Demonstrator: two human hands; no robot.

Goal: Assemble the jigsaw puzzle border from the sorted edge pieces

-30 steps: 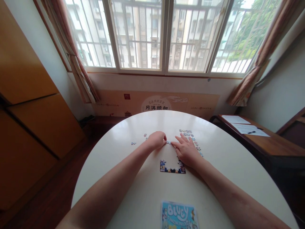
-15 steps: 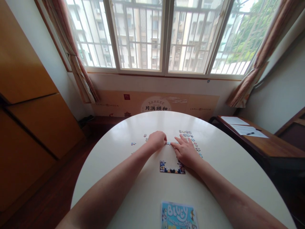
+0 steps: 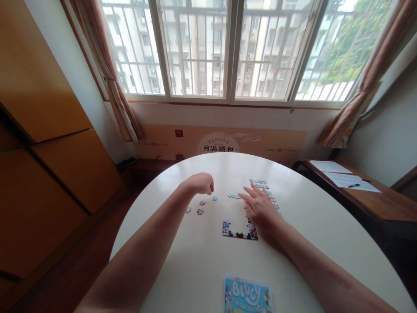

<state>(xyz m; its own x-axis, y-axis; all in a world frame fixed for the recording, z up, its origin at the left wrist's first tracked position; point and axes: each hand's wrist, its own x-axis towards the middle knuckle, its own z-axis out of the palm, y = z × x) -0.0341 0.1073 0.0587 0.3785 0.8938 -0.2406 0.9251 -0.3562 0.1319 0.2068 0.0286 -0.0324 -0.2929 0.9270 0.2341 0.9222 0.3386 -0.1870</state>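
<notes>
My left hand (image 3: 202, 183) hovers over the left-middle of the white table, its fingers curled in; whatever they hold, if anything, is hidden. Just below its fingertips lies a light blue puzzle piece (image 3: 215, 198). My right hand (image 3: 260, 203) rests with fingers spread, its fingertips by a short strip of joined blue puzzle pieces (image 3: 233, 196). Partly under that hand runs an assembled puzzle border (image 3: 240, 236), dark along its near edge. Loose puzzle pieces, among them a grey-white one (image 3: 200, 211) and a purplish one (image 3: 202, 202), lie near my left forearm.
More puzzle pieces (image 3: 258, 181) lie in rows beyond my right hand. A blue Bluey picture sheet (image 3: 249, 295) sits on the round white table (image 3: 195, 269) near me. To the right, a wooden side table (image 3: 391, 201) carries papers (image 3: 352, 181) and a pen.
My left hand has moved left, away from the blue strip, uncovering the strip's left end and a light blue piece. My right hand stays by the strip. The view has shifted slightly.
</notes>
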